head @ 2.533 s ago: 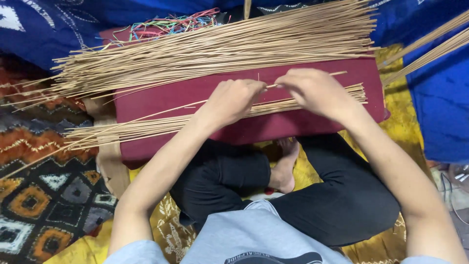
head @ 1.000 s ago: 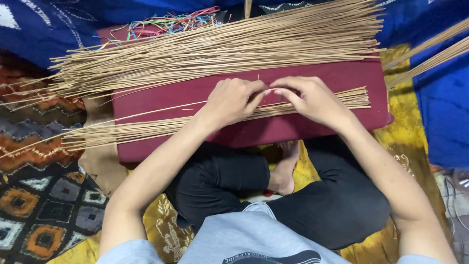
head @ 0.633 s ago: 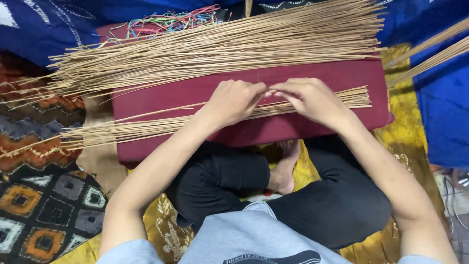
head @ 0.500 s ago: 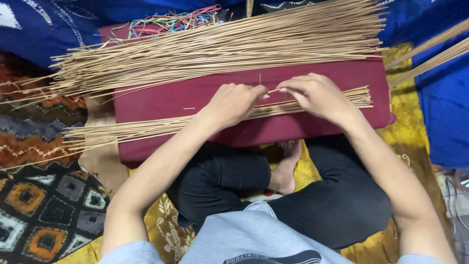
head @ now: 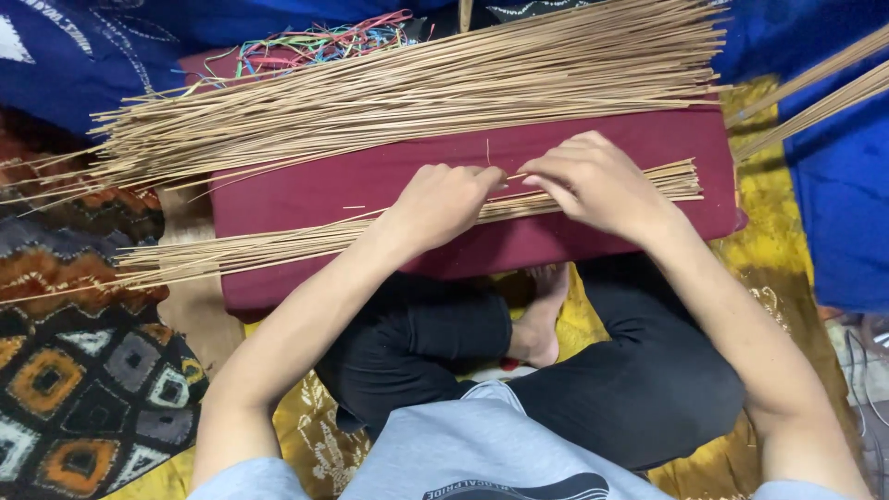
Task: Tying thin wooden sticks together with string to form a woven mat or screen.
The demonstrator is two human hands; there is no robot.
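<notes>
Our left hand (head: pixel 444 199) and right hand (head: pixel 593 181) pinch sticks in the small bundle (head: pixel 306 241) along the cushion's (head: pixel 593 245) near edge. That looks sorted; the big pile (head: pixel 398 97) at the far edge remains (two heaps, sticks uncountable).

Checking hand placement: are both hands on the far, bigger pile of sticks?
No, both the left hand and right hand rest on the near, thinner row of sticks.
</notes>
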